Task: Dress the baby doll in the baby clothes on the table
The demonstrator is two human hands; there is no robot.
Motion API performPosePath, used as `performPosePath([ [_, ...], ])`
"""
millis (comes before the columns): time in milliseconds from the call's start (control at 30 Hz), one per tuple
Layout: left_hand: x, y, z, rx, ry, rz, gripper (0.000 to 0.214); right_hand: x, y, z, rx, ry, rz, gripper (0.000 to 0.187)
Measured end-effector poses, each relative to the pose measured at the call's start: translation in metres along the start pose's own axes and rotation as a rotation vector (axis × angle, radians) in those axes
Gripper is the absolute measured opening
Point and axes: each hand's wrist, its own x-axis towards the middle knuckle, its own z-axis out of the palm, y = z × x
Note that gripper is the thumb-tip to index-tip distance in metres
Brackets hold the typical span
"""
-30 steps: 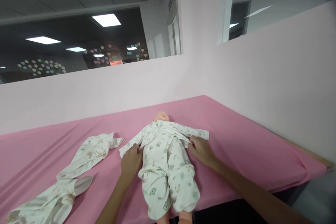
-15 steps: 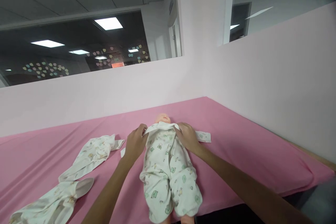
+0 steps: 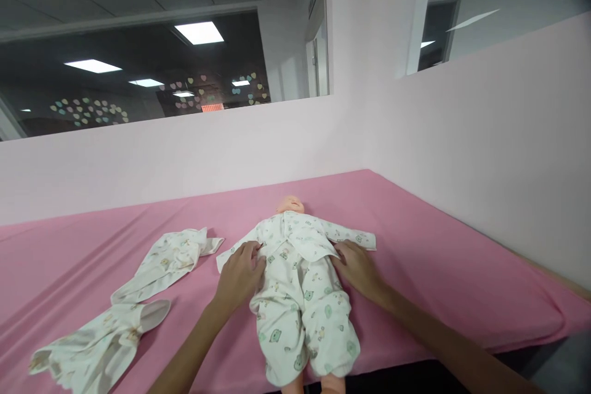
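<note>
A baby doll (image 3: 290, 204) lies on its back on the pink sheet (image 3: 438, 258), dressed in a white printed top (image 3: 300, 237) and matching trousers (image 3: 305, 320). My left hand (image 3: 240, 277) rests flat on the doll's side at the waist, fingers stretched over the cloth. My right hand (image 3: 357, 268) lies flat on the other side, fingers touching the hem of the top. Neither hand holds anything. The doll's bare feet stick out over the near edge.
A second set of white printed baby clothes (image 3: 133, 295) lies crumpled on the sheet to the left. Pale pink partition walls (image 3: 484, 148) close the back and right sides. A dark window shows ceiling lights behind.
Both hands slid down from the doll's collar to its waist, and the top now lies smooth with its sleeves spread out.
</note>
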Motion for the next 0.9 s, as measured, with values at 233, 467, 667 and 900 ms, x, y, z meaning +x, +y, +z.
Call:
performPosePath([
  [233, -0.001, -0.006, 0.003, 0.088, -0.082, -0.016, 0.038, -0.018, 0.010, 0.007, -0.117, -0.086, -0.182, 0.024],
  [467, -0.003, -0.018, 0.019, 0.035, -0.039, -0.038, 0.035, -0.029, -0.004, -0.004, -0.094, -0.082, -0.219, 0.019],
  [667, 0.000, -0.016, 0.022, -0.310, 0.100, -0.172, 0.027, -0.004, -0.047, -0.021, 0.041, 0.053, -0.138, 0.026],
  [900, -0.010, -0.021, 0.028, 0.244, 0.084, -0.017, 0.026, 0.007, -0.100, -0.017, 0.018, 0.045, -0.320, 0.025],
])
